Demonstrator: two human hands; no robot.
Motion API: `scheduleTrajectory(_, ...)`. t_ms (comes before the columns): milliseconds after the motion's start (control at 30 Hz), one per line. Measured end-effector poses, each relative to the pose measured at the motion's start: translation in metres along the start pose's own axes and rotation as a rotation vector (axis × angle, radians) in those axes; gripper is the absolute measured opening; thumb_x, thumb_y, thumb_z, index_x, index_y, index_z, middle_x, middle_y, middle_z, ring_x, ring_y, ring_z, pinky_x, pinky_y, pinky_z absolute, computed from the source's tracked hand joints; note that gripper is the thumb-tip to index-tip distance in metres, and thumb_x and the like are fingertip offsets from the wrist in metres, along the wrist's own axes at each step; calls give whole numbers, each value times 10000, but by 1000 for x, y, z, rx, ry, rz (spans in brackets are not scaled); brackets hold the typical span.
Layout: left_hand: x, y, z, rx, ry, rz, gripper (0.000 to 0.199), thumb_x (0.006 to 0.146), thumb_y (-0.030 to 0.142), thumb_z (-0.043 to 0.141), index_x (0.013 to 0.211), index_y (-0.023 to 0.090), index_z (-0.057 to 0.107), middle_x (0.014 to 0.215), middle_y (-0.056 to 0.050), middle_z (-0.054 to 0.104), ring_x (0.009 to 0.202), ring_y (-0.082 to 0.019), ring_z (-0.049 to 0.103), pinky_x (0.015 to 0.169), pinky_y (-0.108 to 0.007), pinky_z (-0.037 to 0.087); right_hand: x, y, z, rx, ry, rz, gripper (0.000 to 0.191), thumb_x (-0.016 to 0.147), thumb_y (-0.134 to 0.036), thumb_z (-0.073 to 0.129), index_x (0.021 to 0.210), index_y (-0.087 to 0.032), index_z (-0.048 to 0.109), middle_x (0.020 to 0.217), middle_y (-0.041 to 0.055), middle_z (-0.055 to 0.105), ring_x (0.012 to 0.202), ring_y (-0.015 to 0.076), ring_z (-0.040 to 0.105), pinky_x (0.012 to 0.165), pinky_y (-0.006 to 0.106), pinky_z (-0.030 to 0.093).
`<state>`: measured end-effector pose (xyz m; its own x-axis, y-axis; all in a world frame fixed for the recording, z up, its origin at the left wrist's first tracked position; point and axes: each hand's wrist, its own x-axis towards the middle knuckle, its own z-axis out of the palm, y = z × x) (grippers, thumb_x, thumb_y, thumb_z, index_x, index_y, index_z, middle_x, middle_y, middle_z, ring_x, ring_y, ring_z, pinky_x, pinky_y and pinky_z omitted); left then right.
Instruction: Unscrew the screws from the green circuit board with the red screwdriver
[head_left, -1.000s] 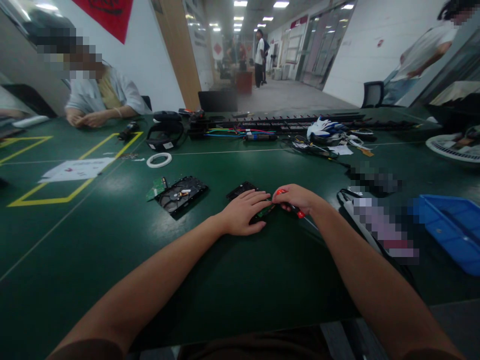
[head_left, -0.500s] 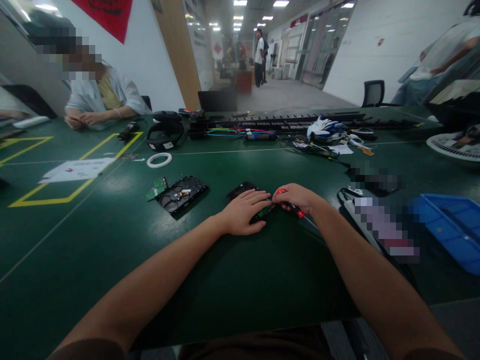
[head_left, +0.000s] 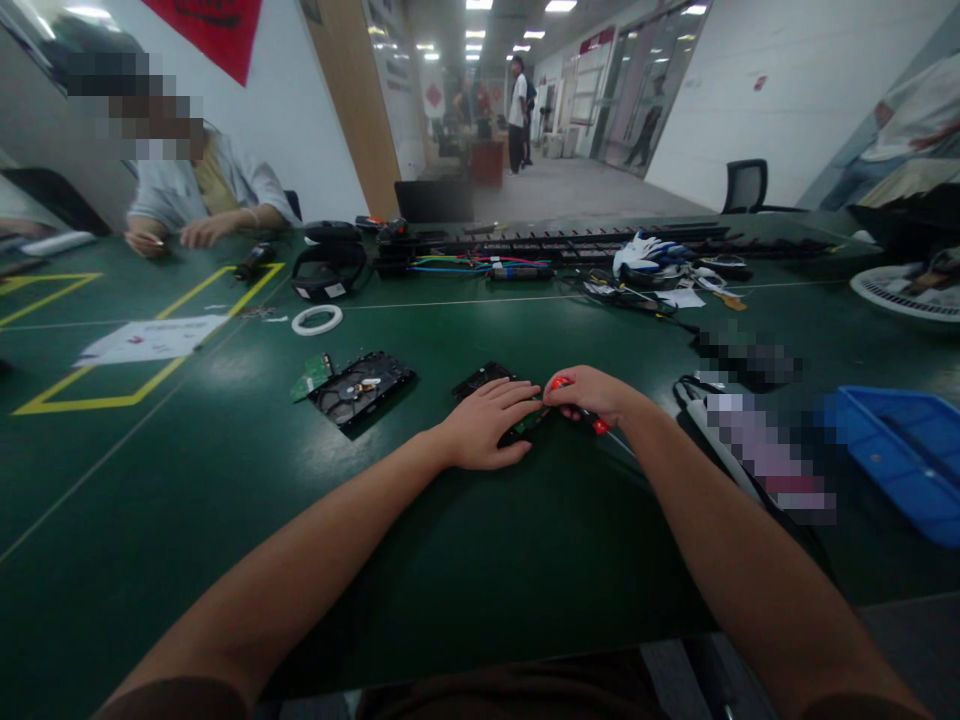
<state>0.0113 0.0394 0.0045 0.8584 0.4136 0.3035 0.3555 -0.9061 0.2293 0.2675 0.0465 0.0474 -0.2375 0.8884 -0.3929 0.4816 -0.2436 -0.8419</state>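
My left hand (head_left: 491, 425) lies flat with fingers stretched over a small black hard drive (head_left: 484, 378), covering most of it. A strip of green circuit board (head_left: 525, 424) shows at the drive's near right side. Beside the drive, my right hand (head_left: 604, 393) is closed around a red and black screwdriver (head_left: 598, 424), whose metal shaft points down and right, away from the drive. The right fingertips are at the drive's right edge; what they pinch there is too small to make out. To the left rests a larger opened hard drive (head_left: 364, 392) with a loose green circuit board (head_left: 310, 380) against it.
A white tape ring (head_left: 317, 320), a paper sheet (head_left: 146, 341) and a black headset (head_left: 328, 272) lie at the left. Cables and black strips (head_left: 480, 250) run along the back, with gloves (head_left: 649, 256). A blue tray (head_left: 900, 460) stands right. Another person (head_left: 225, 190) sits across, far left.
Both my hands stay nearly in place at the drive. The seated person's hands have moved apart, and the person at the far right has shifted right.
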Motion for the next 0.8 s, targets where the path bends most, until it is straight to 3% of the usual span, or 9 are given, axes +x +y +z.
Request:
scheduleTrajectory(400, 0, -3, 2, 6, -4, 0, 747, 989, 512, 643, 1648, 222, 445, 1725, -146, 445, 1623, -339, 401, 1359, -595, 274, -7, -11, 6, -192, 127, -4, 86, 819, -169, 747, 754, -178, 691, 557, 5, 625, 507, 143, 561, 492, 264, 423)
scheduleTrajectory(800, 0, 1, 0, 2, 7, 4, 731, 979, 486, 648, 1630, 209, 466, 1712, -160, 462, 1611, -350, 418, 1353, -598, 283, -5, -9, 5, -183, 105, 5, 175, 821, -201, 731, 670, -179, 647, 540, -2, 603, 486, 115, 517, 480, 252, 376)
